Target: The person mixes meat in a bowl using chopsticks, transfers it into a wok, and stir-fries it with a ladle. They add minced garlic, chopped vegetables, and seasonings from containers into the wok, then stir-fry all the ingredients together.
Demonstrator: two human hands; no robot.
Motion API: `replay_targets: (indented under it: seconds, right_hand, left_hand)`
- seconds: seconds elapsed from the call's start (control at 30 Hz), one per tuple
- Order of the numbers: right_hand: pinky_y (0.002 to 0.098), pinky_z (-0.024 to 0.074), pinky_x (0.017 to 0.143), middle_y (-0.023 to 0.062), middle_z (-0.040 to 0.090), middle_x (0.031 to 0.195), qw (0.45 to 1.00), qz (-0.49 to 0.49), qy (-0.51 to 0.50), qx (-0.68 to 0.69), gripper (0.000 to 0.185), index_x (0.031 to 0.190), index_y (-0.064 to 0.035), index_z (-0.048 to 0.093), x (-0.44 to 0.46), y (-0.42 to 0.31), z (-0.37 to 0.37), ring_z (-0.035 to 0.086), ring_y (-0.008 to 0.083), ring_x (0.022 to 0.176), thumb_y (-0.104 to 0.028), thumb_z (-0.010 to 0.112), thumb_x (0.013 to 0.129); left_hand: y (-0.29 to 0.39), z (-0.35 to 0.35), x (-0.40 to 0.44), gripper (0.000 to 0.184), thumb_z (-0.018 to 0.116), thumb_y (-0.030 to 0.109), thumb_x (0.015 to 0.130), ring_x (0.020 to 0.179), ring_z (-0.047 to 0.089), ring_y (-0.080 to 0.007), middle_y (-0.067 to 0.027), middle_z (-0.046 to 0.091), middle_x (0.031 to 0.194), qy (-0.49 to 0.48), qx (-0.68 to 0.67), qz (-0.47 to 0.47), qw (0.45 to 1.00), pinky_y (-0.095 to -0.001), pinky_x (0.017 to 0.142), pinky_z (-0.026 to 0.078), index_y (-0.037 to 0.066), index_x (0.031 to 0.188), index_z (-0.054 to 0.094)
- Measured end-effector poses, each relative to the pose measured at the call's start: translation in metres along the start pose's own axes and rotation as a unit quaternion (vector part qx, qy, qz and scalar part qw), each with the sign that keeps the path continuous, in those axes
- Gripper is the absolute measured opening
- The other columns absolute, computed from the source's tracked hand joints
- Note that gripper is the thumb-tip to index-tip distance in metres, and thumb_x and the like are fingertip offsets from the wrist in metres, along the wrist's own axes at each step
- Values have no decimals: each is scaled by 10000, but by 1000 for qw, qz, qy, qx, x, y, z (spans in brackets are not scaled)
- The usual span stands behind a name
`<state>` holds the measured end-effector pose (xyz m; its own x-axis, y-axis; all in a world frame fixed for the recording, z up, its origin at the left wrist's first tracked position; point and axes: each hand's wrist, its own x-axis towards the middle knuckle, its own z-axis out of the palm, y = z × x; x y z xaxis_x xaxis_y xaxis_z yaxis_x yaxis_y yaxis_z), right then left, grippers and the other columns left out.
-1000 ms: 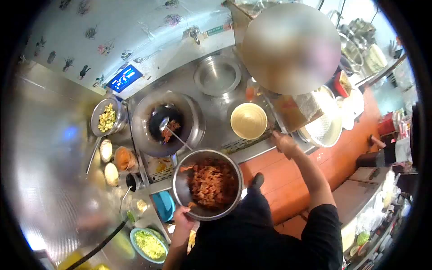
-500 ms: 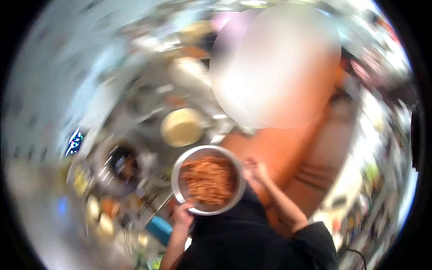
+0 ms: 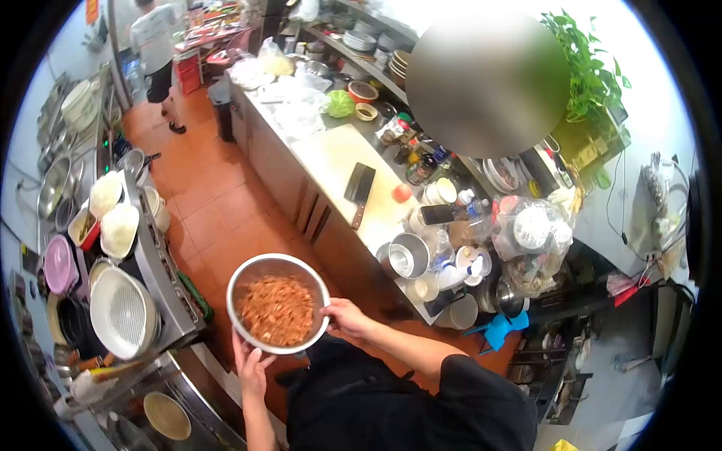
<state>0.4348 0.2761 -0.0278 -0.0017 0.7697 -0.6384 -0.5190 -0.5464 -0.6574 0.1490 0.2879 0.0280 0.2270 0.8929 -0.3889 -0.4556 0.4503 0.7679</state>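
Note:
A round metal bowl [image 3: 234,314] is held in front of my body, above the tiled floor. Reddish-brown pieces of food, perhaps seasoned meat [image 3: 276,310], fill much of it. My left hand [image 3: 251,368] supports the bowl's near left side, fingers spread along its outer wall and partly hidden beneath. On the right side, my right hand [image 3: 350,319] grips the rim, its thumb near the edge.
To the right runs a long counter with a cutting board [image 3: 338,161], a cleaver [image 3: 360,188] and a steel pot [image 3: 404,257]. A stove-side counter at left carries a white ribbed basket [image 3: 122,312]. A person [image 3: 154,41] stands at the far end of the aisle.
My view has swung from the blurred sink-and-stove side to the aisle and the long counter. The bowl has come round with me, still in my hands.

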Motion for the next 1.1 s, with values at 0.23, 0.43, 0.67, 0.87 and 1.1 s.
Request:
replay_targets:
  seconds: [0.23, 0.43, 0.67, 0.87, 1.1]
  right_hand:
    - [314, 593, 605, 89, 657, 997, 964, -153, 189, 103, 187, 1086, -42, 588, 91, -113, -109, 666, 207, 795, -49, 547, 904]
    - [342, 617, 620, 116, 661, 1030, 887, -265, 348, 147, 207, 1125, -11, 561, 241, -208, -211, 673, 250, 896, -74, 525, 931]
    - [435, 601, 790, 214, 364, 1419, 905, -229, 280, 226, 780, 1407, 67, 290, 285, -216, -193, 583, 370, 1083, -466, 615, 939]
    - [384, 577, 722, 128, 631, 1050, 991, -21, -29, -133, 347, 1056, -32, 529, 216, -36, 13, 655, 244, 930, -359, 608, 971]
    - [383, 557, 769, 164, 647, 1062, 656, -23, -535, -532, 340, 1110, 5, 531, -18, 242, 234, 666, 281, 951, -302, 594, 977]
  left_hand:
    - [-60, -25, 22, 273, 585, 213, 950, 906, 665, -223, -89, 650, 1016, 119, 113, -122, 979, -366, 729, 585, 42, 1162, 586]
    - [-186, -141, -64, 145, 570, 129, 936, 611, 573, -197, -110, 605, 747, 376, 290, -281, 834, -337, 505, 475, 10, 859, 601]
    - [-264, -190, -215, 345, 614, 300, 902, 927, 571, -318, -112, 591, 1126, 326, 231, -324, 858, -436, 817, 461, 73, 1158, 568]
    - [-380, -222, -298, 238, 599, 163, 925, 583, 560, -238, -127, 578, 687, 139, 768, -145, 608, -387, 521, 455, 23, 734, 583]
    - [-407, -135, -390, 483, 500, 369, 1001, 629, 594, -269, -136, 528, 591, 717, -6, -71, 694, -429, 602, 455, 4, 701, 600]
